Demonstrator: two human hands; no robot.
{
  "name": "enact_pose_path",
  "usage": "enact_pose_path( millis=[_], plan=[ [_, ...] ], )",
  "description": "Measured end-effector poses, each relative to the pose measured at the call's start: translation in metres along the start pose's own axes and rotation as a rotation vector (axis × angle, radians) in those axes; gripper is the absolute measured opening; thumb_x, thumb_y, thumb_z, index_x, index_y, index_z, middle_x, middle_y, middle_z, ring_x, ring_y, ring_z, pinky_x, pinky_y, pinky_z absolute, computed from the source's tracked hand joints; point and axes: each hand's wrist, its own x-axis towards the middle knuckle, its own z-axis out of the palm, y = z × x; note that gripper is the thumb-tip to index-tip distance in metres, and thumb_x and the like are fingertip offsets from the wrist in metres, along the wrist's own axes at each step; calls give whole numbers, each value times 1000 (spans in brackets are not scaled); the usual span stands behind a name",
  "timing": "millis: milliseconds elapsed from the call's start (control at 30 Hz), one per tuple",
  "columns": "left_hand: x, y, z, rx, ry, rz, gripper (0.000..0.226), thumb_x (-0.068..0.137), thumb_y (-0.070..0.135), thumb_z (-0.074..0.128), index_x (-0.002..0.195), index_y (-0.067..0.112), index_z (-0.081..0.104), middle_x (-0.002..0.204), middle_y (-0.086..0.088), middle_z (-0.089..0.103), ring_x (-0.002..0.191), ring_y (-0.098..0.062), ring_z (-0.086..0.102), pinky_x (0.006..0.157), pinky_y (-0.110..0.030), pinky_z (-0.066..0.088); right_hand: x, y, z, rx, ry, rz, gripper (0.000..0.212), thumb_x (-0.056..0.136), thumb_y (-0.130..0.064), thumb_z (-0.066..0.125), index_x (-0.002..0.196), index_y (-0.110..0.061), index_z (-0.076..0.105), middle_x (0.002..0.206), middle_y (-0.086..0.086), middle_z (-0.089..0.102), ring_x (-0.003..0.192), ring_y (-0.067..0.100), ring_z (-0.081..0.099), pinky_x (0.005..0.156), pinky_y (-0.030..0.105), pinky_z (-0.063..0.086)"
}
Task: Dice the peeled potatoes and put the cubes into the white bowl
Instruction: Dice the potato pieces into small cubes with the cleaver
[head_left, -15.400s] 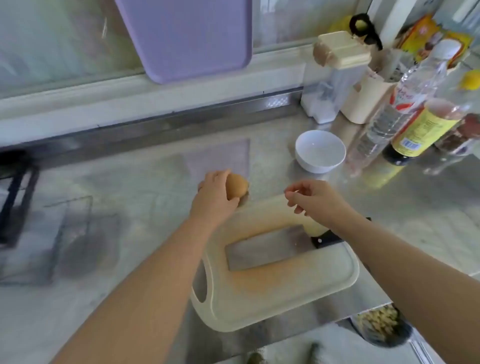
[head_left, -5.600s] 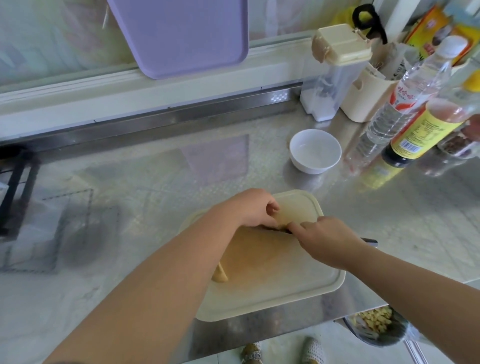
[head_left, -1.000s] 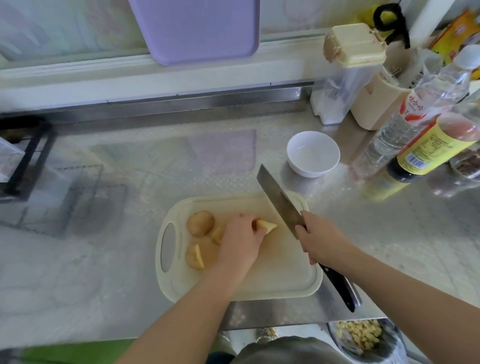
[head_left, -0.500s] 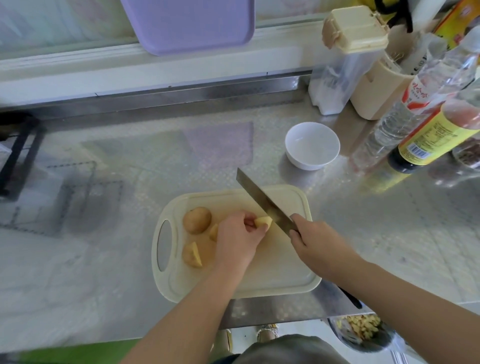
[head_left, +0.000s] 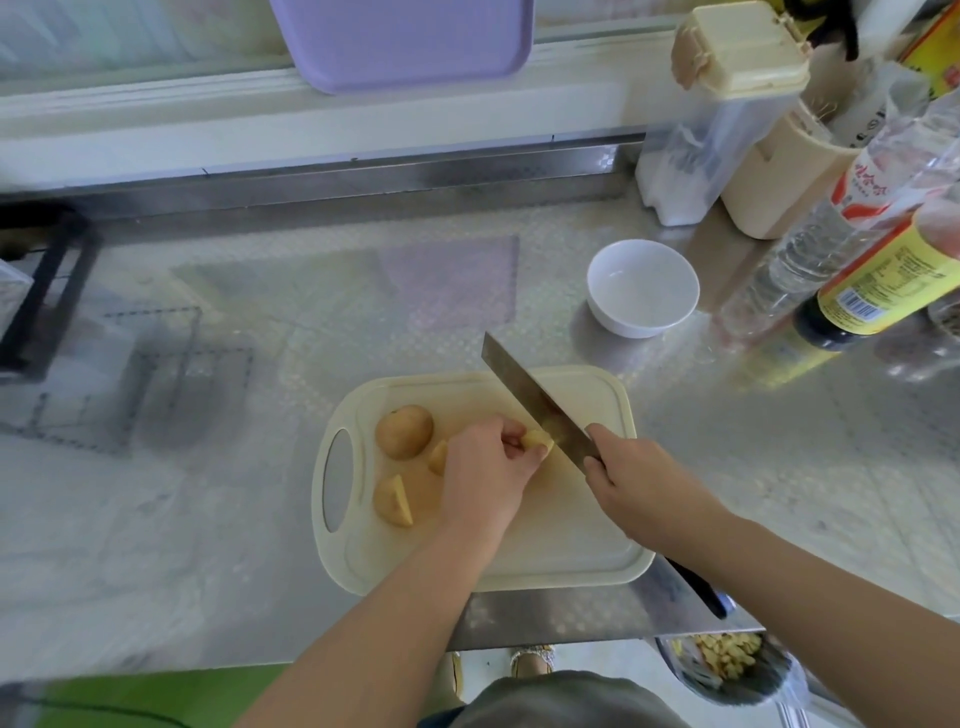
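Now the cleaver (head_left: 535, 397) has come down: a second ago it was raised over the cutting board (head_left: 597, 540), and now its edge sits against the potato piece (head_left: 537, 440) pinched under the left hand (head_left: 483, 478). The right hand (head_left: 631, 480) is wrapped tight round the handle. To the left on the board lie a whole potato (head_left: 404, 431) and a cut wedge (head_left: 393, 501), with another piece (head_left: 438, 456) just beside the left hand's knuckles. The white bowl (head_left: 642, 287) stands on the far right of the steel counter (head_left: 779, 467), apart from the board and holding no cubes. Dicing looks barely begun, I'd say; most of the cutting is ahead.
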Motion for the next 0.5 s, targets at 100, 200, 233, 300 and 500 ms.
enact_pose_path(
  millis=[100, 200, 233, 300, 500],
  plan=[
    [0, 0, 2, 0, 0, 7, 18, 82, 32, 77, 95, 23, 69, 78, 9, 68, 74, -4, 63, 71, -24, 52, 9, -3, 7, 7, -22, 3, 7, 105, -26, 35, 98, -24, 35, 72, 0, 52, 63, 20, 56, 56, 36, 45],
    [0, 0, 2, -9, -2, 13, 16, 82, 31, 77, 93, 24, 67, 76, 8, 68, 73, -4, 62, 68, -21, 50, 13, -2, 9, 21, -24, 14, 5, 105, -25, 36, 101, -23, 36, 72, -2, 51, 65, 19, 54, 59, 38, 45],
    [0, 0, 2, -2, -4, 20, 15, 82, 31, 77, 91, 26, 65, 76, 8, 67, 73, -4, 62, 68, -21, 50, 13, -1, 8, 29, -22, 19, 4, 105, -25, 37, 102, -22, 38, 73, -2, 52, 66, 20, 55, 60, 38, 47],
    [0, -1, 4, 17, -2, 41, 17, 82, 29, 76, 90, 28, 61, 77, 7, 66, 73, -5, 61, 70, -24, 51, 13, -3, 7, 53, -9, 42, 8, 104, -25, 38, 100, -19, 41, 73, -2, 52, 66, 22, 59, 61, 38, 49],
    [-1, -7, 3, 102, 1, 130, 34, 84, 23, 72, 116, 27, 62, 102, 8, 57, 79, 0, 57, 76, -12, 46, 7, 0, 0, 208, 41, 147, 20, 102, -23, 39, 83, -18, 42, 71, 11, 60, 49, 25, 64, 54, 41, 57]
  ],
)
